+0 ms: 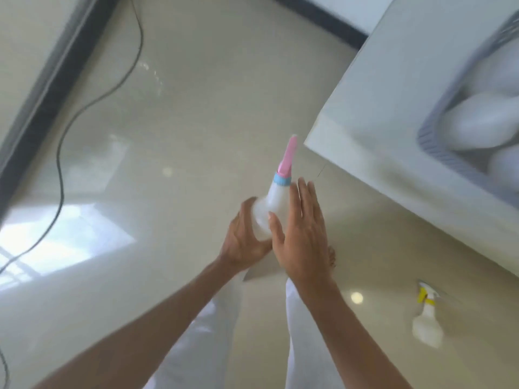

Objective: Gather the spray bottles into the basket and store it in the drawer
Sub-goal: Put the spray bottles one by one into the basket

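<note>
Gripping one bottle (266,209) in the left hand (244,237), right hand (300,228) open; basket (432,141) part-filled, another bottle (427,324) on the floor.

No text, label, brand, number or sign can be read anywhere. The white spray bottle (265,211) with the pink nozzle, the one with the yellow nozzle (427,324) on the floor and the basket (432,136) show only plain, blurred surfaces.
</note>
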The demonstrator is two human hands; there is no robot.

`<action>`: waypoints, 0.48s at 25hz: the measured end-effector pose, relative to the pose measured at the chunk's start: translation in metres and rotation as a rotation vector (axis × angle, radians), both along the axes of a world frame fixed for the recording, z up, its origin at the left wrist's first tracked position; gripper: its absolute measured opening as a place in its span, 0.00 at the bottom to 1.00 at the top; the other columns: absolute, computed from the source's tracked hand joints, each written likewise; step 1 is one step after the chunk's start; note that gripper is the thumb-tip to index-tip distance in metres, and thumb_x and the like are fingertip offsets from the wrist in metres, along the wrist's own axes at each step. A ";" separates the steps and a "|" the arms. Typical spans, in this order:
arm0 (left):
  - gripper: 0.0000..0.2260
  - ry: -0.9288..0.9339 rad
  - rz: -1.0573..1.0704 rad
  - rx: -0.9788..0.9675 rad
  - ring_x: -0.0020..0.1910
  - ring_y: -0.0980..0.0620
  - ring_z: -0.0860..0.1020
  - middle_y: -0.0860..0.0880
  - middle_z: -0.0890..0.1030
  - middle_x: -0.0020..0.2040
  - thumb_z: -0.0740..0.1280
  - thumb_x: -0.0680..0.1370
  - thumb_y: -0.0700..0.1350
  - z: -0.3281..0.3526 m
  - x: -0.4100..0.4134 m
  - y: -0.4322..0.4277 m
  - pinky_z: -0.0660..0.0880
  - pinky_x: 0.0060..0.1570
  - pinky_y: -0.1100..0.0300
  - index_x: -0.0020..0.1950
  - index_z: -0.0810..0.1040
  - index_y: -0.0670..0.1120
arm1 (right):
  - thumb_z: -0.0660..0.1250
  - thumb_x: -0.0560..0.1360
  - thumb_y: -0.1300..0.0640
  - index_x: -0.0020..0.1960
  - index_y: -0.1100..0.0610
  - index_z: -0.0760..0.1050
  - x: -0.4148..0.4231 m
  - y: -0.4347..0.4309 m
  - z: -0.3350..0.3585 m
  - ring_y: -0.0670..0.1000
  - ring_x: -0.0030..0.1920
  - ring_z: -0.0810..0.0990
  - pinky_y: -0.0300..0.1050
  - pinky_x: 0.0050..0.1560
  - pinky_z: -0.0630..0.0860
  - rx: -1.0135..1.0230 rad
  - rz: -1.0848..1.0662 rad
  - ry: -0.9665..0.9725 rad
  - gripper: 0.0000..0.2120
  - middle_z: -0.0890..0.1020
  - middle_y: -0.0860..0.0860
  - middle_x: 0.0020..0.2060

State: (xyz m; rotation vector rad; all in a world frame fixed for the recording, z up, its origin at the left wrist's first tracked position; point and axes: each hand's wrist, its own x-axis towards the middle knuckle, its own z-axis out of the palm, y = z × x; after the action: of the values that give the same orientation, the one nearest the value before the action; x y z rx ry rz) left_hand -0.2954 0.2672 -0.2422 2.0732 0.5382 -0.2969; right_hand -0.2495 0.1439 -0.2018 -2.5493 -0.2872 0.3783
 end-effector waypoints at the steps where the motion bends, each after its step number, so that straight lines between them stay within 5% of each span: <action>1: 0.32 -0.050 -0.050 -0.023 0.46 0.53 0.79 0.48 0.80 0.56 0.73 0.69 0.52 0.032 0.005 -0.015 0.79 0.45 0.52 0.68 0.68 0.40 | 0.67 0.82 0.53 0.77 0.67 0.66 0.000 -0.008 0.031 0.61 0.78 0.69 0.51 0.77 0.68 0.122 -0.119 -0.036 0.29 0.70 0.62 0.76; 4: 0.35 -0.214 -0.200 -0.066 0.52 0.47 0.83 0.45 0.79 0.60 0.69 0.74 0.62 0.108 0.034 -0.066 0.81 0.45 0.48 0.69 0.69 0.36 | 0.67 0.81 0.52 0.70 0.63 0.74 0.010 -0.051 0.109 0.47 0.67 0.78 0.32 0.70 0.69 0.441 -0.482 -0.156 0.21 0.81 0.54 0.65; 8: 0.43 -0.404 -0.507 -0.019 0.63 0.42 0.79 0.38 0.77 0.66 0.79 0.66 0.57 0.167 0.086 -0.152 0.78 0.61 0.51 0.69 0.68 0.30 | 0.71 0.77 0.53 0.64 0.58 0.78 0.030 -0.141 0.182 0.46 0.62 0.83 0.39 0.65 0.77 0.838 -0.882 -0.263 0.17 0.85 0.44 0.57; 12: 0.48 -0.426 -0.731 -0.104 0.73 0.50 0.69 0.44 0.69 0.74 0.81 0.65 0.55 0.207 0.125 -0.247 0.61 0.71 0.73 0.76 0.63 0.37 | 0.74 0.76 0.57 0.59 0.57 0.79 0.036 -0.241 0.226 0.44 0.60 0.84 0.41 0.65 0.77 0.908 -1.028 -0.360 0.13 0.85 0.44 0.54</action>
State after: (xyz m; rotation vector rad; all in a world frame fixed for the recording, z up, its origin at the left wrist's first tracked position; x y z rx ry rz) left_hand -0.1703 0.0207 -0.0348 2.0794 -0.4977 -0.2774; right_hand -0.2136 -0.0975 0.0245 -1.5429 0.5961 -0.5050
